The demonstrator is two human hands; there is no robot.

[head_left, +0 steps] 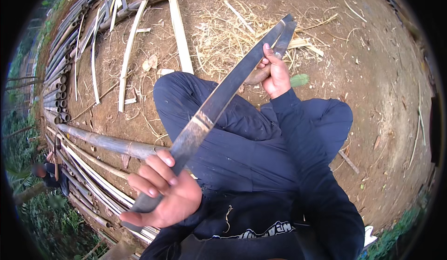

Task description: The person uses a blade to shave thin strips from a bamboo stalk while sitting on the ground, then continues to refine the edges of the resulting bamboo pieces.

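Two hands (170, 192) hold one bamboo strip (219, 101); the right (278, 77), one knife (285, 38).

Dark bamboo strip (218, 101) here, smooth and faintly glossy — until a rough, scuffed pale ring (202, 120) breaks the sheen! Now the knife blade (286, 37), dull grey metal, with a smooth brown wooden handle (257, 77). Trousers (223, 148) in matt dark cloth, lightly specked. Shavings (216, 41), dry and stringy — and the ground (382, 97), rough matt dirt.
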